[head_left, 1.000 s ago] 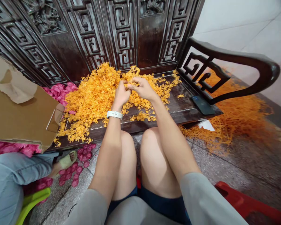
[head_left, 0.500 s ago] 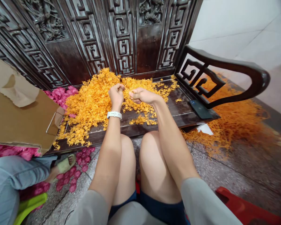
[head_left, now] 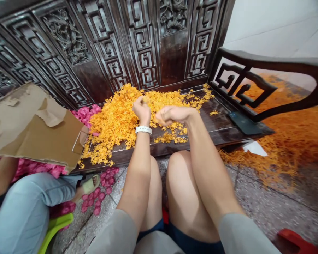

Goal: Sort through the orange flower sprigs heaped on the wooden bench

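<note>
My left hand (head_left: 142, 108), with a white band at the wrist, is raised over the heap of orange-yellow flower pieces (head_left: 116, 113). Its fingers are curled around something small and yellowish that is too blurred to make out. My right hand (head_left: 167, 115) is just to the right and a little lower, fingers pressed together and smeared by motion; what it holds, if anything, is hidden. A gap separates the two hands. Both are above the dark wooden bench seat (head_left: 219, 127), where small yellow pieces lie scattered.
A cardboard piece (head_left: 53, 137) and pink flowers (head_left: 86, 114) are at the left, beside a person in jeans (head_left: 23, 208). A phone (head_left: 244, 122) lies by the carved armrest (head_left: 270, 56). Orange strands (head_left: 288, 151) cover the floor at right. A red object (head_left: 299, 243) is at lower right.
The view has shifted, so the bench and heap sit further right at its right end. My right hand's fingers have curled in more, and both hands stay close together. More of the person at left shows.
</note>
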`<state>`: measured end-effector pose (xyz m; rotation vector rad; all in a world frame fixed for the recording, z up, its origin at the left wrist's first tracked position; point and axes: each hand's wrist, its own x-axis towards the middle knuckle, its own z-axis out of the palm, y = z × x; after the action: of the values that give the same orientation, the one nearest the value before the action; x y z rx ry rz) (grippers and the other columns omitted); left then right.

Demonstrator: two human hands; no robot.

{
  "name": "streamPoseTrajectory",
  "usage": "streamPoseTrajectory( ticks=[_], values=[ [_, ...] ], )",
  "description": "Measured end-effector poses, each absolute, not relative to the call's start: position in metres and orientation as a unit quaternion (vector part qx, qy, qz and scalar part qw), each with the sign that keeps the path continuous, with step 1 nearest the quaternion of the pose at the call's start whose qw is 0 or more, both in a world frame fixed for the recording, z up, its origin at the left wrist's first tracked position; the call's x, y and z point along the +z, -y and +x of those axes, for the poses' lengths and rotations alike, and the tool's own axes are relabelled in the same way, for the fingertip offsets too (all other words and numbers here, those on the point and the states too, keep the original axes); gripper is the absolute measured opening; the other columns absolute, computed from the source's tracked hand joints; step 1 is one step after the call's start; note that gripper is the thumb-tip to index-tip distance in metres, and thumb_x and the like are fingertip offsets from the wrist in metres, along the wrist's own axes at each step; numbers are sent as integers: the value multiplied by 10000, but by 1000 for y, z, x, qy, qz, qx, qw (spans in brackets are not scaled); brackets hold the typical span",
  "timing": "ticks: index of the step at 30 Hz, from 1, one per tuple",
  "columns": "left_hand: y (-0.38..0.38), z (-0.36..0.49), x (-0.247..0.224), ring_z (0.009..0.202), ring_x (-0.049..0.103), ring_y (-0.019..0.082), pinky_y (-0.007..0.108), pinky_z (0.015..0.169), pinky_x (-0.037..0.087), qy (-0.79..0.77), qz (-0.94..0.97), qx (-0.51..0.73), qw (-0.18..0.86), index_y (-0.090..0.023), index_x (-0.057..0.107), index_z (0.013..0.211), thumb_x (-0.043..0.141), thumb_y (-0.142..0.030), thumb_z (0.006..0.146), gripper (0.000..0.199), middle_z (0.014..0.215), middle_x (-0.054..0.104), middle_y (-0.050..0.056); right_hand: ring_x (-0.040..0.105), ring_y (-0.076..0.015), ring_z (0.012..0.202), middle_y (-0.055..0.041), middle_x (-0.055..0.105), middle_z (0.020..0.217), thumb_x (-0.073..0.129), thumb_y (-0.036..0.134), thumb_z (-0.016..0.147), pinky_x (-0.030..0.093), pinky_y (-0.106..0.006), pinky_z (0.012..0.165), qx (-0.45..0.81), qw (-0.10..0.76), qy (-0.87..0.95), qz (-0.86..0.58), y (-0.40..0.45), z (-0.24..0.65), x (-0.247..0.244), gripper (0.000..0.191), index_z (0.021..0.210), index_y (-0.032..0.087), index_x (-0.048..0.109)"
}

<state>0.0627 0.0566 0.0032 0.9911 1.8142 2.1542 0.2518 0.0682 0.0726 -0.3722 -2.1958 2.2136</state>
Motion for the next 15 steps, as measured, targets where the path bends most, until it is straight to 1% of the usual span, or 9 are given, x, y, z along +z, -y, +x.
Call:
streamPoseTrajectory(
  ticks=[2, 3, 5, 8, 10, 11, 12, 13, 15],
  values=[
    [-55, 44, 2, 807, 609, 164, 299, 819, 516, -613, 265, 738, 92, -226, 633, 729, 582, -56, 931, 269, 802, 670, 15, 391, -96, 492, 20, 497, 535, 896, 515, 872, 369, -268, 508, 695, -37, 716, -57, -63, 260, 80, 480, 682, 177, 612],
    [-53, 35, 2, 798, 605, 155, 287, 813, 514, -614, 249, 743, 97, -222, 627, 742, 580, -80, 958, 263, 796, 661, 12, 436, -105, 514, 10, 535, 559, 897, 552, 859, 405, -272, 533, 690, -26, 723, -37, -62, 264, 81, 477, 725, 165, 653],
    [-47, 21, 1, 795, 602, 141, 267, 812, 504, -608, 259, 744, 99, -213, 633, 773, 580, -148, 1021, 261, 798, 654, 11, 509, -124, 573, -6, 600, 627, 854, 568, 898, 485, -289, 609, 674, 61, 734, -59, -66, 267, 75, 444, 837, 149, 720],
    [-37, 18, 0, 775, 588, 122, 240, 800, 483, -593, 271, 748, 127, -196, 631, 809, 584, -207, 1068, 264, 831, 659, 15, 671, -219, 812, -95, 735, 911, 839, 366, 923, 587, -404, 829, 583, 239, 731, -264, -84, 263, 47, 282, 1069, 136, 765],
    [-34, 25, 0, 725, 547, 109, 225, 765, 464, -580, 262, 752, 171, -194, 612, 823, 580, -217, 1081, 262, 838, 647, 6, 698, -318, 1109, -176, 733, 1202, 903, 205, 823, 545, -508, 1061, 467, 310, 717, -413, -98, 257, 25, 417, 1201, 121, 748],
    [-34, 31, -1, 706, 526, 105, 221, 749, 453, -574, 260, 753, 189, -194, 608, 829, 582, -224, 1085, 259, 839, 637, 1, 669, -353, 1225, -204, 703, 1308, 930, 167, 781, 498, -532, 1143, 422, 325, 715, -453, -103, 255, 17, 500, 1237, 112, 735],
    [-35, 36, -1, 699, 513, 104, 219, 743, 446, -570, 262, 753, 199, -195, 608, 834, 586, -237, 1088, 259, 840, 628, -1, 651, -365, 1274, -218, 683, 1357, 937, 180, 783, 479, -534, 1171, 404, 329, 718, -462, -106, 252, 11, 512, 1245, 107, 728],
    [-35, 42, 0, 704, 512, 106, 221, 746, 444, -569, 266, 752, 199, -197, 613, 838, 593, -264, 1091, 263, 843, 621, -1, 666, -351, 1244, -218, 691, 1345, 916, 248, 838, 507, -517, 1138, 416, 327, 722, -447, -108, 249, 8, 451, 1224, 110, 726],
    [-37, 54, 1, 765, 554, 120, 237, 790, 461, -577, 305, 733, 191, -205, 632, 854, 618, -358, 1088, 280, 875, 637, 13, 714, -268, 1003, -185, 740, 1187, 753, 443, 1006, 595, -426, 909, 496, 316, 714, -379, -105, 242, 10, 338, 1137, 133, 722]
  ],
)
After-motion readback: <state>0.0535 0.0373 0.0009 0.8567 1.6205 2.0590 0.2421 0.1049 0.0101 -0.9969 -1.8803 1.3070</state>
